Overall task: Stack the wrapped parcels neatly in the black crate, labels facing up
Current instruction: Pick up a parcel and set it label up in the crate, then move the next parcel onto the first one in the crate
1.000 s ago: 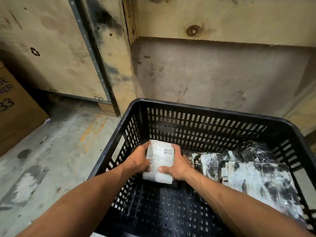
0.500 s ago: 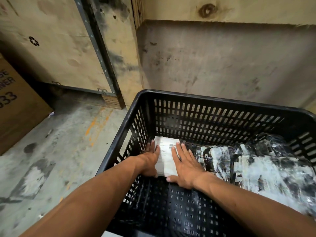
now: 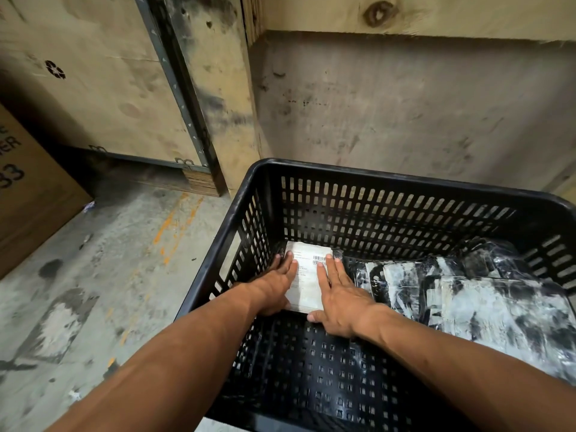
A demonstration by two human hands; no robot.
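Note:
A small wrapped parcel (image 3: pixel 307 277) lies flat in the far left corner of the black crate (image 3: pixel 374 175), its white label with a barcode facing up. My left hand (image 3: pixel 274 289) rests flat on the parcel's left edge, against the crate's left wall. My right hand (image 3: pixel 339 299) lies flat on its right side with fingers spread. Neither hand curls around it. Several more wrapped parcels (image 3: pixel 467 302), in shiny black and white film, fill the right half of the crate. The near left crate floor is bare.
The crate stands on a stained concrete floor (image 3: pixel 109 275). A brown cardboard box (image 3: pixel 28 188) sits at the left. A plywood case with a metal corner strip (image 3: pixel 93 73) and a grey wall (image 3: pixel 405 104) rise right behind the crate.
The parcel went from held tilted between both hands to lying flat in the crate's corner. Both hands have opened and now lie on top of it.

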